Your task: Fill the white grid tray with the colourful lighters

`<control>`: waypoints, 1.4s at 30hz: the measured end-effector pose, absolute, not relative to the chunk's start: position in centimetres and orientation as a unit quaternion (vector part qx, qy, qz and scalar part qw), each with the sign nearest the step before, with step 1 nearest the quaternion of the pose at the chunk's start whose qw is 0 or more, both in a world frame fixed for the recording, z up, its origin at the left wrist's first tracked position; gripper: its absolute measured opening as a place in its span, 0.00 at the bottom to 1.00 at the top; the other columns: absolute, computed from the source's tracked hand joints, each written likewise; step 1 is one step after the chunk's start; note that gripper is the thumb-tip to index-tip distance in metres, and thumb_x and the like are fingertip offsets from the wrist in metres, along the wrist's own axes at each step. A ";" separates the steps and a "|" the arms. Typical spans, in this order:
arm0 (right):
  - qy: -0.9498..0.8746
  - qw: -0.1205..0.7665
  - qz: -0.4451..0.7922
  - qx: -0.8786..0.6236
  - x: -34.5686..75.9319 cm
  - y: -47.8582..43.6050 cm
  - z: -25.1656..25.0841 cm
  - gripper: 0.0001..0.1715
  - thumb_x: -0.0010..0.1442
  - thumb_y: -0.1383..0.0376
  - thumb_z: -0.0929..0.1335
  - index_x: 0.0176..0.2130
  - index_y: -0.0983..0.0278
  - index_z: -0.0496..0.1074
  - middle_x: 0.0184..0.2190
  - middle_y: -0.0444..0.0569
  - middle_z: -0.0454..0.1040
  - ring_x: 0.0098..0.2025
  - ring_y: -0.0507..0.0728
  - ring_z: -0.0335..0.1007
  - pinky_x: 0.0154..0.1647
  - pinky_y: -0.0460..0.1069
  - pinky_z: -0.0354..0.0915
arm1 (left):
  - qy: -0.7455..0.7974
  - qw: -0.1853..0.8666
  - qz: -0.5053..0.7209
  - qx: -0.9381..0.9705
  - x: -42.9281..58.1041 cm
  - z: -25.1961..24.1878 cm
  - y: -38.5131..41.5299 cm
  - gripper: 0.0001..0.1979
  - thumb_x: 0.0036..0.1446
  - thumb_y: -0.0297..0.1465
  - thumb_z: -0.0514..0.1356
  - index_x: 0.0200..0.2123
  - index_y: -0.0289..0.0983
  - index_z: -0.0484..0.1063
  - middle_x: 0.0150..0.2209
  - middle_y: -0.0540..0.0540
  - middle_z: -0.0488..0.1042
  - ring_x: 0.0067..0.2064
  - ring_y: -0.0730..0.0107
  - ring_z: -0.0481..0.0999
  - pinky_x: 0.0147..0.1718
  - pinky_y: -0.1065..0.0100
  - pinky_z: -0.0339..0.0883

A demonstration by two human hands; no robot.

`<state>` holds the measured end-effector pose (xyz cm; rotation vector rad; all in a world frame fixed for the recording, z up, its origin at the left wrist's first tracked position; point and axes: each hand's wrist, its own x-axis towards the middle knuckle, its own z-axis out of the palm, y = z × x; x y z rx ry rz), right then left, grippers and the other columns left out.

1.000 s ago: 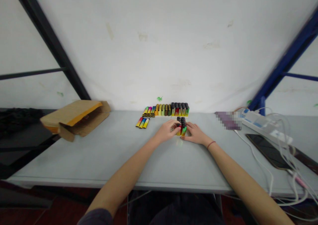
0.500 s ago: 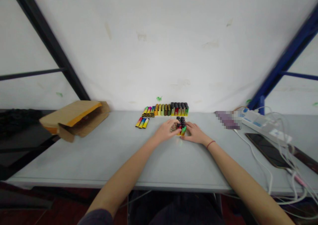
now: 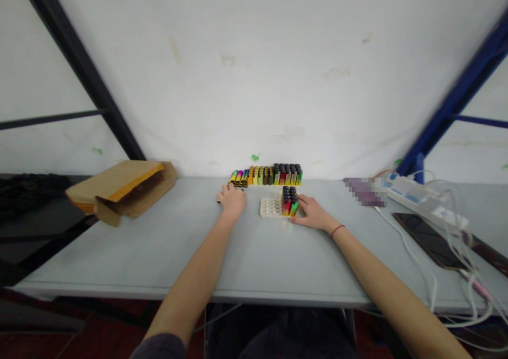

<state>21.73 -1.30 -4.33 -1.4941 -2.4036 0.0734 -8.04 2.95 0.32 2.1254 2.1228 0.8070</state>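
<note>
My left hand (image 3: 233, 201) lies over the loose lighters on the table, its fingers apart and bent down onto them. It hides most of those lighters; only a small dark and yellow end shows at its left. My right hand (image 3: 314, 212) rests at the right side of a white tray (image 3: 270, 208) with round holes, thumb and fingers spread against its edge. In the tray's right part, upright lighters (image 3: 289, 203) with black tops and red, green and yellow bodies stand close together. The holes on its left hold nothing.
Behind the tray, by the wall, stand rows of black-topped lighters (image 3: 288, 174) and yellowish lighters (image 3: 260, 175). More colourful lighters (image 3: 238, 177) lie left of them. A torn cardboard box (image 3: 119, 184) sits left; a phone (image 3: 428, 240), cables and a power strip (image 3: 424, 200) lie right.
My left hand has moved left from the tray to the loose lighters, uncovering the tray's left holes. My right hand has stayed at the tray's right side.
</note>
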 end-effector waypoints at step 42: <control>-0.842 0.141 0.022 -0.520 21.7 -1.2 -4.3 0.51 0.62 0.36 0.65 0.68 0.67 0.62 0.67 0.65 0.63 0.68 0.71 0.58 0.67 0.65 0.56 | 0.440 0.637 0.545 0.322 -2.6 1.9 1.1 0.23 0.62 0.47 0.49 0.20 0.41 0.55 0.12 0.59 0.46 0.12 0.80 0.43 0.12 0.75 0.38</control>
